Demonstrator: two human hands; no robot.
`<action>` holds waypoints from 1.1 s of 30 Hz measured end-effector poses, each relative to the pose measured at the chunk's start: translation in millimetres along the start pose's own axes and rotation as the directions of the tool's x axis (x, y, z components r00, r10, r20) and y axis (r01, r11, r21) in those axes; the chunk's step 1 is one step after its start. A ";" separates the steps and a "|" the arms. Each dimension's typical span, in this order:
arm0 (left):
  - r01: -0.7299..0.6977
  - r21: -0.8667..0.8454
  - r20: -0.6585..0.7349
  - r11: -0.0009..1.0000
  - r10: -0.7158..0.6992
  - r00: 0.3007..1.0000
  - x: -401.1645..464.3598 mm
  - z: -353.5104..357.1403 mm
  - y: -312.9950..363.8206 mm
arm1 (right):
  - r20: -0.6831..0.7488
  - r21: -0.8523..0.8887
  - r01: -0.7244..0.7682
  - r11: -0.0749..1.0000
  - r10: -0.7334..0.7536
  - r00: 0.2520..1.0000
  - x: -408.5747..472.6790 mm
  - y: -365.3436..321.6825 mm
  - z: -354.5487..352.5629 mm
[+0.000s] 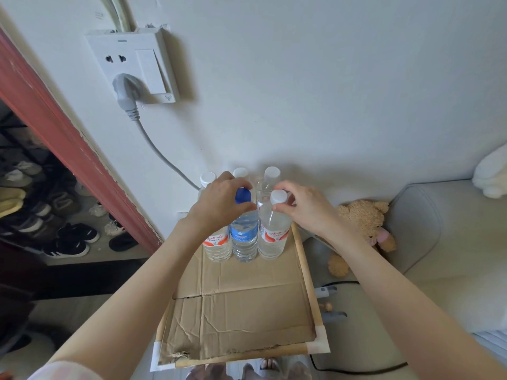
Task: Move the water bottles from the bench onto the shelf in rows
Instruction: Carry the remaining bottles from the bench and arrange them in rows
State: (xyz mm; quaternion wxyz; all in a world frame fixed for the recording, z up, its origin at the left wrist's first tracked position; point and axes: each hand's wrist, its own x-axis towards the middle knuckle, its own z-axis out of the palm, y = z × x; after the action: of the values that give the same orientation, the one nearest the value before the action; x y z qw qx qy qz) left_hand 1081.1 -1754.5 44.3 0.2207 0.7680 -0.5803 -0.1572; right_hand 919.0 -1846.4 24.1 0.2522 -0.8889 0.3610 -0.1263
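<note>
My left hand (219,200) is gripping the blue cap bottle (244,231) by its neck, and my right hand (304,205) pinches the white cap bottle (274,229) next to it. Both stand on the shelf (307,272), on cardboard (241,305), in a front row with a third bottle (216,244); three more (271,176) stand behind, all full of clear water.

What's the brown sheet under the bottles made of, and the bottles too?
The brown sheet looks like matte cardboard: creases, fold lines and a ragged torn front edge show. The bottles, like the blue-capped bottle, look like clear glossy plastic, ribbed near the base, though glass can't be fully ruled out.
</note>
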 end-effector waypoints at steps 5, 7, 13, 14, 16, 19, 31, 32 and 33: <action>-0.002 -0.012 0.017 1.000 0.002 1.000 3.1 -0.7 -1.1 | -0.027 0.042 -0.019 0.999 0.020 0.999 1.5 -1.0 2.5; -0.009 -0.027 0.026 1.000 0.010 1.000 4.0 -1.6 -1.4 | -0.042 0.067 -0.023 0.997 0.026 0.999 2.1 -1.6 3.2; -0.045 -0.035 0.142 0.998 0.050 0.989 3.1 -1.8 -0.9 | -0.050 0.084 -0.049 0.995 0.053 0.997 1.2 -3.6 4.9; -0.053 -0.016 0.143 0.998 0.054 0.988 3.7 -2.1 -0.2 | -0.051 0.086 -0.051 0.995 0.055 0.997 1.0 -3.3 4.5; -0.053 0.033 0.091 0.998 0.049 0.995 4.3 -2.4 0.2 | -0.048 0.095 -0.052 0.994 0.056 0.997 0.6 -3.4 3.8; 0.010 0.061 0.024 0.998 -0.012 1.000 3.7 -3.9 0.6 | -0.042 0.094 -0.044 0.995 0.048 0.998 0.1 -5.0 4.0; -0.135 0.020 0.125 0.991 0.132 0.983 -0.8 -6.3 -3.2 | -0.045 0.085 -0.010 0.996 0.014 0.999 -3.5 -3.6 4.5; -0.118 0.037 0.115 0.992 0.113 0.987 -1.4 -5.4 -2.0 | -0.041 0.092 -0.010 0.996 0.014 0.999 -3.9 -3.3 4.3; -0.090 0.055 0.102 0.994 0.084 0.991 -2.1 -4.3 -0.3 | -0.034 0.096 -0.009 0.995 0.013 0.999 -4.3 -2.8 4.1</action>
State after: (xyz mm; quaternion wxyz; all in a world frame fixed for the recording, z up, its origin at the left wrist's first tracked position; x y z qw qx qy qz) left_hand 1083.0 -1751.8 47.8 0.1751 0.7394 -0.6280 -0.1680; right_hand 919.2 -1840.2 22.0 0.2889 -0.8714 0.3638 -0.1575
